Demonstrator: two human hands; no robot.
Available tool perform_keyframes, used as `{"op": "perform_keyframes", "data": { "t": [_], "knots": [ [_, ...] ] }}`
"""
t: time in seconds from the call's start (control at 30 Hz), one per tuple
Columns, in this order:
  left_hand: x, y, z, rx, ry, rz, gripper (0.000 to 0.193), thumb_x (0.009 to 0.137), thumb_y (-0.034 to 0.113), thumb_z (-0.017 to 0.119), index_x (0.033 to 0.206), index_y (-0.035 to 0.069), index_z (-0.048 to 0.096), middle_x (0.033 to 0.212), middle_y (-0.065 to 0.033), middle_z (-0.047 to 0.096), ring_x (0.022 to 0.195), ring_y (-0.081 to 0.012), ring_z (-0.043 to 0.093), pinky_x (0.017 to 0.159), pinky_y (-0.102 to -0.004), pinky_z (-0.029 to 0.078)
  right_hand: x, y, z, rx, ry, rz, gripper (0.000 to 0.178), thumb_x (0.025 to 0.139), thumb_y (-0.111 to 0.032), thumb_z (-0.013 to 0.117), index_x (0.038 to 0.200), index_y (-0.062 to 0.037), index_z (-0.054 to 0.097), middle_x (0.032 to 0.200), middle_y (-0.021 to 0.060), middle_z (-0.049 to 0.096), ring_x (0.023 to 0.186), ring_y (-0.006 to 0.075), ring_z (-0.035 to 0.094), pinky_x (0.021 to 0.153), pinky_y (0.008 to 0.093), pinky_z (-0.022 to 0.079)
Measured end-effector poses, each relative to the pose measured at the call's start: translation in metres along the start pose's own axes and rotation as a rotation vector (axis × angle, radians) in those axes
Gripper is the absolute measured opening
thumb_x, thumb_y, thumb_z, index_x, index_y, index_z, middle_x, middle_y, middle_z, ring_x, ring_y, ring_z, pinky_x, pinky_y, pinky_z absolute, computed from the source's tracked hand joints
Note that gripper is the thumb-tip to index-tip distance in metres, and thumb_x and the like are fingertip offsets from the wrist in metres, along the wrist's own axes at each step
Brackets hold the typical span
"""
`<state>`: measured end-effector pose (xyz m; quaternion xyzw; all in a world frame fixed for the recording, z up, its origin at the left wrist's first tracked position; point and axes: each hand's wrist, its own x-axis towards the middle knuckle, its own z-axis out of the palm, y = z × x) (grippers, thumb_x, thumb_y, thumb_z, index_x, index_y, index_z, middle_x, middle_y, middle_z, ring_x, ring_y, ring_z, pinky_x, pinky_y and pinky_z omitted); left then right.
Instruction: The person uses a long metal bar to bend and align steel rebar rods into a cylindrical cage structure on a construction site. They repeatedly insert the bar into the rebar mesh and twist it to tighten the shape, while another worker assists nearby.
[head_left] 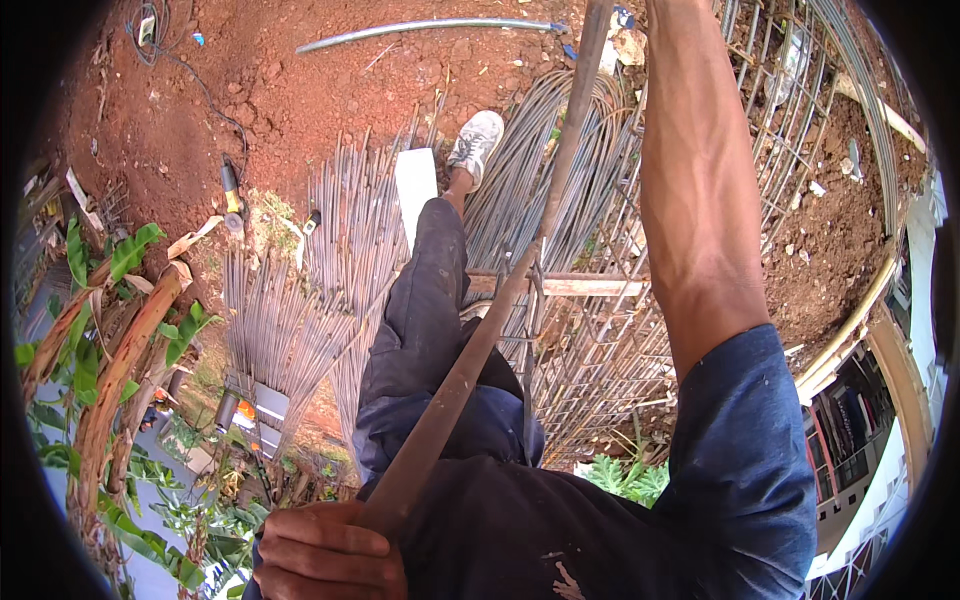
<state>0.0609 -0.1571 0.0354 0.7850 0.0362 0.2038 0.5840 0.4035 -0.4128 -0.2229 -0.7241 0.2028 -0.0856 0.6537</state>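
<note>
My left hand (pixel 330 550) is closed around the lower end of a long brown pole (pixel 475 355), at the bottom of the head view. The pole looks like rusty pipe, though its material is not certain. It slants up across my body and runs out past the top edge. My right arm (pixel 700 190) reaches straight up on the right, and its hand is beyond the top edge, so its grip is hidden. Behind the pole's middle, dark metal pieces (pixel 533 290) stand near a horizontal wooden board (pixel 590 285).
Bundles of steel rods (pixel 350 200) and a coil of bent rods (pixel 545 170) lie around my white shoe (pixel 477 142). Rebar cages (pixel 790 110) stand at right. A yellow angle grinder (pixel 232 195) and a grey conduit (pixel 430 27) rest on red soil. Banana plants (pixel 120 340) grow at left.
</note>
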Motion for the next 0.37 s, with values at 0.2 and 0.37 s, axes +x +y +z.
{"op": "perform_keyframes", "data": {
  "t": [0.2, 0.37],
  "knots": [
    [0.012, -0.005, 0.002, 0.042, -0.059, -0.015, 0.029, 0.099, 0.015, 0.053, 0.071, 0.016, 0.049, 0.060, 0.0018, 0.049, 0.053, -0.0106, 0.050, 0.053, -0.0278, 0.045, 0.009, 0.012, -0.002, -0.027, -0.224, -0.008, 0.060, 0.091, -0.062, 0.055, 0.100, -0.0035, 0.064, 0.081, 0.0057, 0.058, 0.073, 0.0173, 0.054, 0.062, 0.0358, 0.044],
    [0.016, -0.001, -0.004, 0.036, -0.069, -0.011, 0.028, 0.099, 0.016, 0.053, 0.071, 0.016, 0.048, 0.059, 0.0019, 0.048, 0.052, -0.0107, 0.050, 0.053, -0.0277, 0.045, 0.030, -0.004, -0.009, 0.095, -0.194, 0.119, 0.049, 0.091, -0.057, 0.058, 0.094, -0.0084, 0.061, 0.074, 0.0034, 0.053, 0.071, 0.0180, 0.052, 0.060, 0.0352, 0.043]
  ]
}}
